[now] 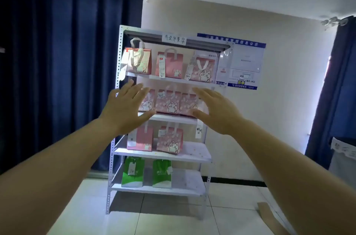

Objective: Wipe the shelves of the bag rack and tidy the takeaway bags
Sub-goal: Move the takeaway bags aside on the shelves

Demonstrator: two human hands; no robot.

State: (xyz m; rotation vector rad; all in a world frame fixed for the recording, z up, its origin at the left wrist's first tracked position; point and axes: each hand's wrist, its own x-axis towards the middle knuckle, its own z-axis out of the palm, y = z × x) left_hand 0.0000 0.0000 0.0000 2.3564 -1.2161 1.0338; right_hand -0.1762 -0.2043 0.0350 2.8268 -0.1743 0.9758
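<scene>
Bag rack (193, 151) stands ahead of me against the cream wall, just beside a dark blue curtain (63, 65). On three of its shelves I see pink takeaway bags (170, 65) standing upright, and two green bags (133, 172) on the lowest. My left hand (125, 108) and right hand (218, 112) are raised before the middle shelves, apart from each other, fingers straight and spread, holding nothing.

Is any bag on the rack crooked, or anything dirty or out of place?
On the top bag shelf, the right pink cat bag leans instead of standing upright. A receipt hangs past the rack's left post. Small specks seem to lie on the bare right part of the third shelf.
</scene>
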